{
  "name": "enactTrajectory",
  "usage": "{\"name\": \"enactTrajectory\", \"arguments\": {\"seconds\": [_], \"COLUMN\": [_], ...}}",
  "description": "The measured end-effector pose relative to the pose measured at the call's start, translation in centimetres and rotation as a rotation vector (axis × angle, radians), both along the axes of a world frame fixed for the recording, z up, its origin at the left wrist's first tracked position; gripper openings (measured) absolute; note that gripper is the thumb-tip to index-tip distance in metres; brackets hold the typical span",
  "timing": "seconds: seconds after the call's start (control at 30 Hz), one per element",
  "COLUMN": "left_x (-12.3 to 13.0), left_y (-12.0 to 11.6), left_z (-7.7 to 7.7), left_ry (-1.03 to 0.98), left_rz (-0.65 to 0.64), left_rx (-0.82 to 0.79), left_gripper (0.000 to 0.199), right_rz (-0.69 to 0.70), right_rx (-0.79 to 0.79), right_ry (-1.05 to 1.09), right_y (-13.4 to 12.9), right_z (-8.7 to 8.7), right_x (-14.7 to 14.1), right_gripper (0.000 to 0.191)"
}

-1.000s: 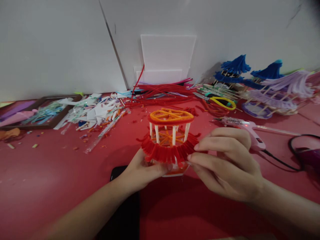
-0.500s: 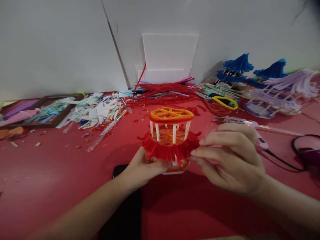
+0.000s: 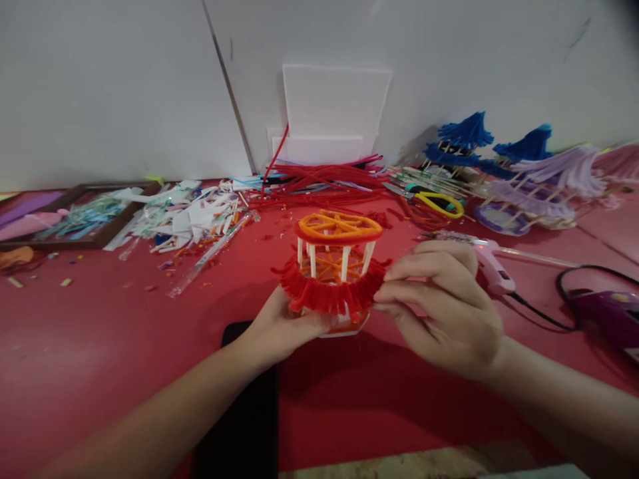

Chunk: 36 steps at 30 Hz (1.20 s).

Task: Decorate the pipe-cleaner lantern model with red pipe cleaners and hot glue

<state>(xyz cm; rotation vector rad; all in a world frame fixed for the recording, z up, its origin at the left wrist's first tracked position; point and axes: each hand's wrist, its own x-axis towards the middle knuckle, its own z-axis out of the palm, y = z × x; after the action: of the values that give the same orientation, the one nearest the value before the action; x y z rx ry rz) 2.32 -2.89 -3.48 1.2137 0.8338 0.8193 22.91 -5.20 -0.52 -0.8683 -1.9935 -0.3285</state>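
The left hand cups the lower left side of a small tiered model of orange and red fuzzy stems and pale posts, its thumb across the front below the fringe. The model is upright between the two hands, above the red desk. The right hand has its thumb and fingertips pinched together at the right end of the red fuzzy fringe, the other fingers curled.

The model looks light. The fringe is likely soft and bendable, easily crushed or pulled out of line, while the pale posts seem stiffer but thin, and their joints could give under a sideways squeeze. The low base appears the safest hold, with only a light fingertip grip on single strands; the fuzzy surface should not be slippery.

A flat black object lies under the left forearm. Just beyond the right hand is a pink glue gun, and farther ahead of both hands lies a pile of red fuzzy stems.
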Motion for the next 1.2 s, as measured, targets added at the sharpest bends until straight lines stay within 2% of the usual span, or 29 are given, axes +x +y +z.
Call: {"name": "enactTrajectory", "arguments": {"seconds": [0.13,0.27,0.4,0.53,0.67,0.83,1.0,1.2], "left_x": [0.0,0.0,0.1,0.2,0.2,0.1,0.0,0.2], "left_y": [0.1,0.3,0.5,0.5,0.3,-0.1,-0.2,-0.3], "left_z": [0.0,-0.6,-1.1,-1.2,-0.6,0.2,0.1,0.5], "left_ry": [0.035,-0.056,-0.115,-0.123,-0.109,-0.013,-0.043,-0.072], "left_rz": [-0.007,-0.047,0.000,0.004,-0.025,0.001,0.058,0.074], "left_rx": [-0.033,-0.041,-0.071,-0.058,-0.051,-0.067,-0.110,-0.176], "left_gripper": [0.046,0.039,0.037,0.032,0.038,0.040,0.055,0.058], "right_rz": [0.026,0.019,-0.005,0.037,0.055,0.065,0.041,0.031], "right_rx": [0.016,0.037,0.085,0.146,0.146,0.106,0.080,0.039], "right_ry": [-0.021,-0.004,0.009,-0.001,-0.016,-0.032,0.007,0.060], "right_y": [0.1,0.4,0.7,0.9,0.7,0.5,0.8,0.4], "right_z": [-0.4,-0.7,-0.8,-1.0,-1.1,-1.0,-1.3,-1.5], "right_x": [0.1,0.3,0.7,0.7,0.5,0.7,0.8,0.5], "right_gripper": [0.009,0.007,0.008,0.010,0.010,0.014,0.016,0.017]}}
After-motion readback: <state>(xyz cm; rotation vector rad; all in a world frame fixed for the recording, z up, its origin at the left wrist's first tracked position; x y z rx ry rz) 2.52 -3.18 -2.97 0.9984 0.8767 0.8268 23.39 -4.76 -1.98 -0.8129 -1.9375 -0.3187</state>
